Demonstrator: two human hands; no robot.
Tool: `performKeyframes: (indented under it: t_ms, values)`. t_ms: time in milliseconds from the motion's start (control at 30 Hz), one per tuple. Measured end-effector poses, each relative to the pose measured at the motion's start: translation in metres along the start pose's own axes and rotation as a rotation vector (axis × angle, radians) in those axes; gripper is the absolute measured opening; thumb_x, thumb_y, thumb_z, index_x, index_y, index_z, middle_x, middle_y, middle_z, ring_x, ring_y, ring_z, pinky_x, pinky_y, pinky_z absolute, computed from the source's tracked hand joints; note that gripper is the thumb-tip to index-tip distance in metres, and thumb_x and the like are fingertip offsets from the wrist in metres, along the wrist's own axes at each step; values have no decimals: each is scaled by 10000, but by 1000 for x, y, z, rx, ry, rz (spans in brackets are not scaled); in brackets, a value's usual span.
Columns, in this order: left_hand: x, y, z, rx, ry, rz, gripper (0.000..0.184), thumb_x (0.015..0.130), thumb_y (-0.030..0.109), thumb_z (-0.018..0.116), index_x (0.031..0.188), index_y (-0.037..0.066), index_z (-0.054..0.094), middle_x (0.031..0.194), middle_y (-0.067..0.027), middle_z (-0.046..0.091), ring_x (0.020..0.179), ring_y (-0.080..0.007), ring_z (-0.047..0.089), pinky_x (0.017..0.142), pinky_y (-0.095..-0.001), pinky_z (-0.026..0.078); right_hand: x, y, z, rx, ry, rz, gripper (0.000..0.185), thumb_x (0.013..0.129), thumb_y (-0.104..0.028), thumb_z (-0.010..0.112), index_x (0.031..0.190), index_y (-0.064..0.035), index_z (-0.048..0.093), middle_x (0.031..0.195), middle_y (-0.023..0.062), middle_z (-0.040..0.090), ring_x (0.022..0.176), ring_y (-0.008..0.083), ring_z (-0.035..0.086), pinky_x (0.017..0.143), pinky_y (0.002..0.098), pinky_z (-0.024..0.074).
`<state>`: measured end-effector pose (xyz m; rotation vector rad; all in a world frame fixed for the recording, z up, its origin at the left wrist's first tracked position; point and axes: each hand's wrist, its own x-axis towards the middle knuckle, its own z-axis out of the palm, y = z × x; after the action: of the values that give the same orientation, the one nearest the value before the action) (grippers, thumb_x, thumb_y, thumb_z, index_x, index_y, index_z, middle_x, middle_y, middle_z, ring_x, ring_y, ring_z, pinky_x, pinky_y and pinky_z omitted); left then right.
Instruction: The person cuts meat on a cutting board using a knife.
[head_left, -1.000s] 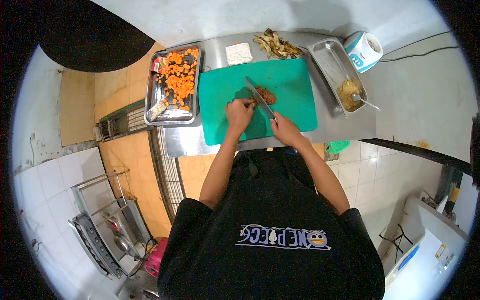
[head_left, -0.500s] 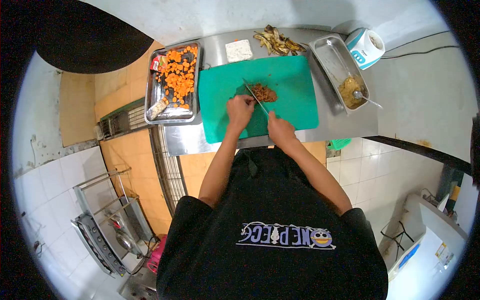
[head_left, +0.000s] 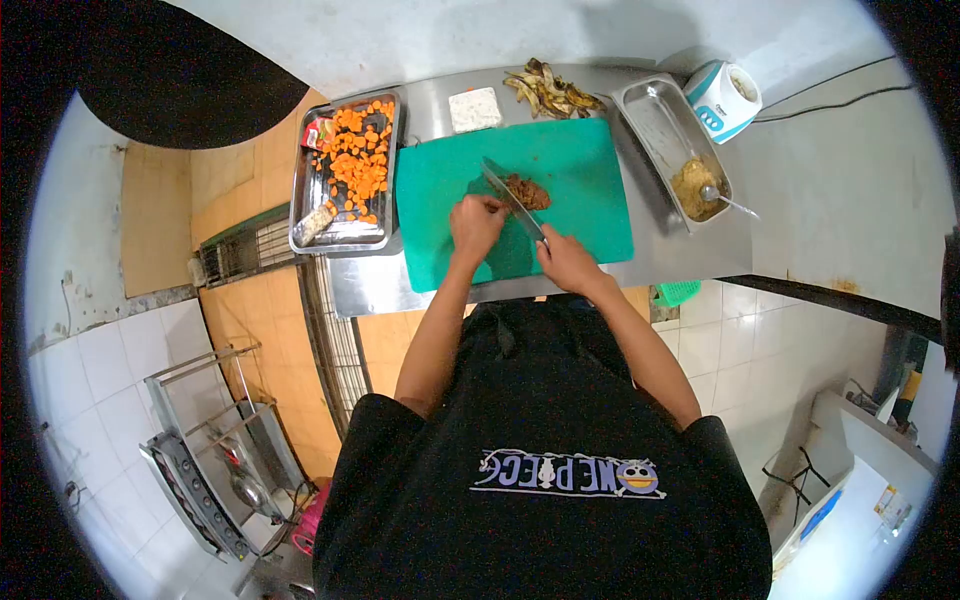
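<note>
My right hand (head_left: 567,262) is wrapped round the handle of a kitchen knife (head_left: 512,197). Its blade slants up and to the left across the green cutting board (head_left: 590,220), with the broad face showing. Right of the blade lies a small heap of brown chopped food (head_left: 531,191), partly covered by the knife. On the blade's left side, my left hand (head_left: 477,230) has its fingers curled together close to the edge. Whatever those fingers hold, if anything, is too small to make out.
Left stands a metal tray (head_left: 393,160) with orange carrot pieces (head_left: 357,165). A white block (head_left: 475,110) and brownish peels (head_left: 552,92) lie behind the board. Right are a deep metal pan (head_left: 655,125) with yellowish mash (head_left: 692,190) and spoon (head_left: 735,205), and a white-blue appliance (head_left: 722,105).
The knife has tilted, so more of its blade face shows, and its handle sits slightly lower right. My left hand stays almost in place. The whole view has shifted a little.
</note>
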<state>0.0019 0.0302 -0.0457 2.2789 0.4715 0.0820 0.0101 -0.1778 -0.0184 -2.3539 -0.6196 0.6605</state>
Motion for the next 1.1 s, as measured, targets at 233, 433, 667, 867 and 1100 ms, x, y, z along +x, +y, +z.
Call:
performKeyframes:
  t_ms: [233,433,667,867,1100]
  values:
    - [-2,12,-7,32,39,-6,139,769,181,783,847,69,808,810,-148,758,737,-321,738,709,-421,590,-3,-8,21,-149,12,91,312,1015,-275,528,1203,-32,475,857,295,682,808,520,670,699,641,522]
    - [4,-5,4,3,44,64,125,762,171,782,847,85,814,808,-154,754,717,-326,728,709,-423,588,17,-9,15,-280,-21,139,271,1015,-221,518,1168,0,484,907,293,685,822,519,669,716,632,524]
    - [3,-2,-2,1,1,19,133,765,180,789,860,91,815,821,-145,761,736,-319,736,723,-418,587,8,6,-15,44,-26,-16,299,1029,-276,502,1175,-15,508,933,324,663,876,529,635,776,629,478]
    - [0,7,-3,19,46,-28,136,753,186,794,843,86,811,831,-129,767,751,-318,740,719,-413,590,0,4,7,-8,6,45,310,1039,-299,490,1193,-30,493,902,333,657,856,531,636,765,647,484]
    - [2,9,-4,-23,50,-95,202,727,133,763,909,56,723,803,-153,760,755,-314,746,714,-425,588,0,-13,19,-171,7,129,282,1025,-227,507,1186,0,465,803,299,662,775,508,652,693,627,500]
